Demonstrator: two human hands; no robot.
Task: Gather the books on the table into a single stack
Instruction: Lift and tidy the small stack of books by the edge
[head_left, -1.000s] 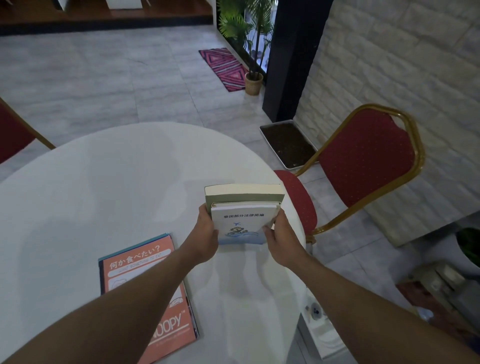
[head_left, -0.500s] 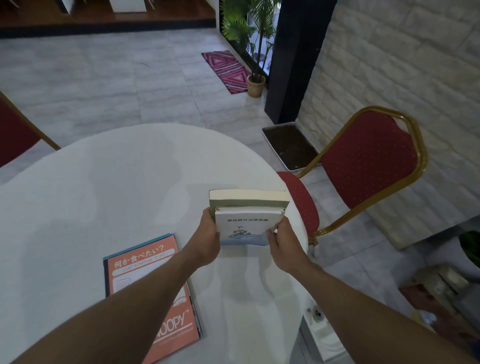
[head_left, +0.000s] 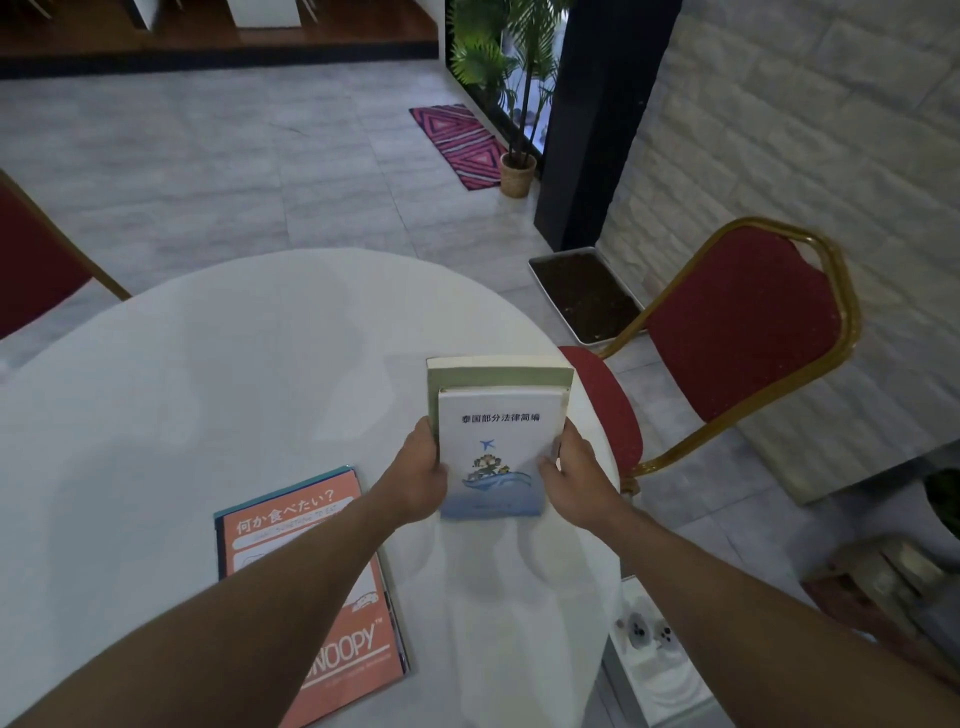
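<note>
A small white book (head_left: 498, 441) with a blue plane and wave drawing lies on top of a thicker green book (head_left: 493, 375), near the right edge of the round white table (head_left: 234, 374). My left hand (head_left: 418, 475) grips the left side of this pair and my right hand (head_left: 574, 475) grips the right side. A large orange Snoopy book (head_left: 311, 525) lies flat on the table to the left, partly hidden under my left forearm.
A red chair with a gold frame (head_left: 743, 332) stands right of the table, its seat tucked under the rim. Another red chair (head_left: 31, 260) is at the far left. A tray of soil (head_left: 584, 293), a potted plant (head_left: 517, 174) and a pink rug (head_left: 460, 143) are on the floor.
The two held books have tilted so the white cover faces me more fully. Both hands keep their grip on the sides.
</note>
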